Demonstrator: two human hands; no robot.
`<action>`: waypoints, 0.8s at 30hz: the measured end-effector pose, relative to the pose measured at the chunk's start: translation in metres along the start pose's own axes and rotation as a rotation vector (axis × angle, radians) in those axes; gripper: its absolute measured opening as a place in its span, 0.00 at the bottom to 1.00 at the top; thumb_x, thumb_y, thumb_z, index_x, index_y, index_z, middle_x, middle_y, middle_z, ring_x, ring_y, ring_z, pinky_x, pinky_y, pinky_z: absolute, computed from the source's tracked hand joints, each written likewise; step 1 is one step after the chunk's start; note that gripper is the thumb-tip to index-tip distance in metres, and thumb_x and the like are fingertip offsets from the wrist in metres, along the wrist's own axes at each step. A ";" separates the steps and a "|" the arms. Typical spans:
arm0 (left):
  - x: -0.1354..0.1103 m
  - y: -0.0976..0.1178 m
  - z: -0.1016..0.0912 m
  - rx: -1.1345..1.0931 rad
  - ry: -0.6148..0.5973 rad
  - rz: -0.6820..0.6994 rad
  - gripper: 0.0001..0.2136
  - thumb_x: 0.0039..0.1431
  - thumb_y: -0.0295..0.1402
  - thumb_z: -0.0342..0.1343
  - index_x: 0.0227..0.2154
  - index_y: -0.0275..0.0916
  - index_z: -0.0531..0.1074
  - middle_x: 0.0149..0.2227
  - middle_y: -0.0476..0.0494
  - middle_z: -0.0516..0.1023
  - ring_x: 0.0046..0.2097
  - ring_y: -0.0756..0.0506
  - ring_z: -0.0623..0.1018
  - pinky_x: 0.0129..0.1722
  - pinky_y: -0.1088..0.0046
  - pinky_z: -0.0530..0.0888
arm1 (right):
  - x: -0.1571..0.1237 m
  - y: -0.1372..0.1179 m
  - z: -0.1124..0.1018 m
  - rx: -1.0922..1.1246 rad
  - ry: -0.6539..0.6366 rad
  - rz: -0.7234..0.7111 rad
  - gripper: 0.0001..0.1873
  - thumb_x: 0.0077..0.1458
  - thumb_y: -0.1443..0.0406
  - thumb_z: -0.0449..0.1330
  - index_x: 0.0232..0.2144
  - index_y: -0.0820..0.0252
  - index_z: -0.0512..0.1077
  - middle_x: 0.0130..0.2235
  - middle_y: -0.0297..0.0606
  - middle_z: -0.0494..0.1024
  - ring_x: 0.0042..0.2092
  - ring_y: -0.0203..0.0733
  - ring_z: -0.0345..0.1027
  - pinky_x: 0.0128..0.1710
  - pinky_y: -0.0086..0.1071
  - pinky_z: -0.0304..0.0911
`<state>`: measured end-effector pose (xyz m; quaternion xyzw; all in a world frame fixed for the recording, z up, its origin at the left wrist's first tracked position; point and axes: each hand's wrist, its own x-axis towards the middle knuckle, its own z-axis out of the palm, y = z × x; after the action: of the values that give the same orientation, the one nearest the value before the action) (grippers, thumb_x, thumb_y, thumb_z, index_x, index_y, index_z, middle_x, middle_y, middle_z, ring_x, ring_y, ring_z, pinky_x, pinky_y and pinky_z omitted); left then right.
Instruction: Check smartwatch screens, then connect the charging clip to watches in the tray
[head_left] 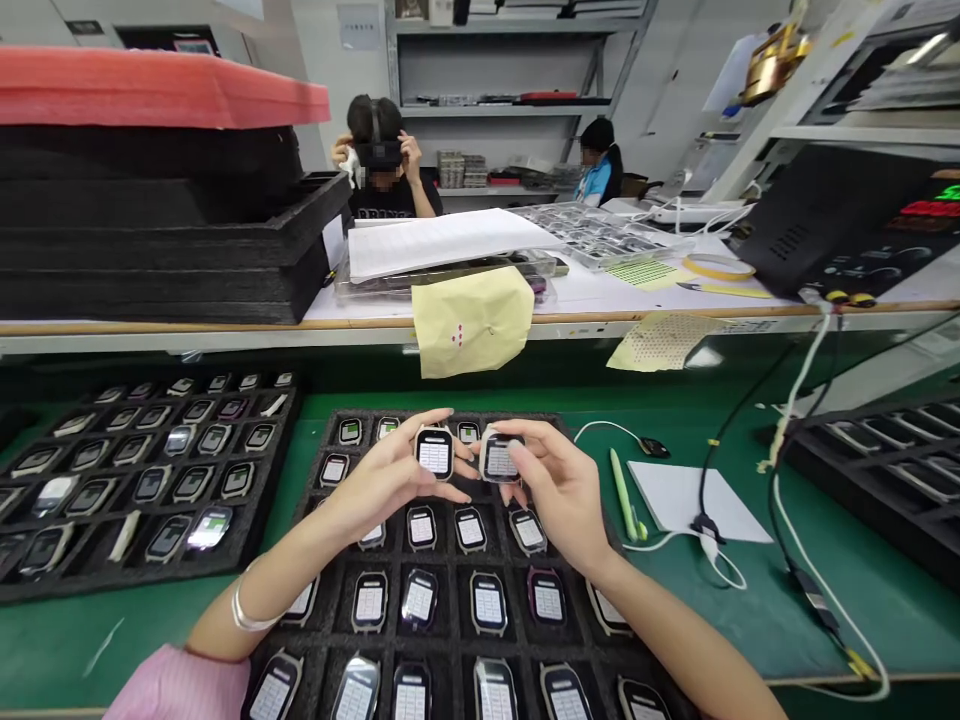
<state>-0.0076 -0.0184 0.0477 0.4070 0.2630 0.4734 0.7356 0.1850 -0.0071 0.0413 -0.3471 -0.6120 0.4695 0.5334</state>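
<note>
My left hand (409, 462) grips a smartwatch body (434, 453) without a strap, its lit screen showing a grid of boxes. Close beside it, my right hand (559, 480) holds a second strapless smartwatch (498, 457), the thumb lying over the edge of its screen. Both watches are raised above a black foam tray (450, 575). In its compartments sit several more watch bodies, such as a smartwatch (488, 602) with a lit list screen and a purple-rimmed smartwatch (546, 597). My forearms cover some compartments.
Left stands another foam tray (281, 470) of watches; a third tray (862, 480) is at right. A green pen (621, 490), white paper (697, 500) and cables (787, 430) lie on the green mat. Behind, a shelf holds stacked black foam (150, 220) and a power supply (847, 220). Two people sit beyond.
</note>
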 end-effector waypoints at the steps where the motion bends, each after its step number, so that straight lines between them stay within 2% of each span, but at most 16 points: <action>1: 0.000 -0.001 0.000 0.020 -0.015 0.029 0.23 0.54 0.22 0.52 0.54 0.38 0.62 0.44 0.39 0.74 0.45 0.41 0.76 0.42 0.61 0.77 | -0.001 0.001 -0.001 -0.001 -0.017 -0.005 0.11 0.60 0.58 0.58 0.41 0.56 0.73 0.31 0.38 0.75 0.20 0.34 0.62 0.16 0.28 0.59; 5: -0.001 -0.003 0.000 0.151 -0.049 0.125 0.18 0.62 0.30 0.50 0.55 0.41 0.61 0.44 0.39 0.74 0.46 0.41 0.76 0.42 0.62 0.78 | -0.004 0.003 -0.005 0.018 -0.072 -0.028 0.13 0.63 0.57 0.55 0.45 0.53 0.73 0.35 0.40 0.77 0.22 0.38 0.66 0.17 0.30 0.60; 9: -0.002 -0.003 0.002 0.249 0.003 0.174 0.18 0.62 0.34 0.52 0.55 0.40 0.62 0.40 0.41 0.73 0.42 0.43 0.76 0.35 0.67 0.79 | -0.007 0.002 -0.005 0.030 -0.082 -0.030 0.12 0.63 0.57 0.55 0.45 0.52 0.73 0.34 0.39 0.76 0.23 0.39 0.67 0.17 0.31 0.60; 12: -0.003 -0.003 0.000 0.222 0.000 0.174 0.19 0.60 0.33 0.53 0.54 0.39 0.63 0.40 0.40 0.74 0.42 0.41 0.77 0.34 0.66 0.79 | -0.008 -0.001 -0.005 0.044 -0.088 -0.033 0.12 0.63 0.58 0.55 0.45 0.52 0.72 0.35 0.39 0.76 0.24 0.40 0.68 0.17 0.31 0.61; 18: -0.010 -0.001 -0.001 0.098 -0.042 0.136 0.23 0.56 0.25 0.51 0.56 0.39 0.61 0.44 0.37 0.75 0.48 0.38 0.76 0.41 0.59 0.77 | -0.009 -0.008 -0.008 0.061 -0.129 -0.028 0.13 0.62 0.61 0.56 0.49 0.52 0.71 0.36 0.40 0.76 0.27 0.42 0.70 0.18 0.30 0.63; 24: -0.021 -0.002 0.005 0.083 -0.040 0.090 0.22 0.53 0.23 0.51 0.53 0.40 0.64 0.46 0.38 0.74 0.48 0.38 0.76 0.44 0.57 0.76 | -0.010 -0.019 -0.002 0.033 -0.066 -0.011 0.11 0.59 0.62 0.60 0.46 0.53 0.73 0.33 0.39 0.76 0.24 0.39 0.68 0.16 0.28 0.62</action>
<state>-0.0118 -0.0397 0.0489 0.4579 0.2492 0.4864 0.7011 0.1904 -0.0216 0.0563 -0.3192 -0.6233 0.4879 0.5211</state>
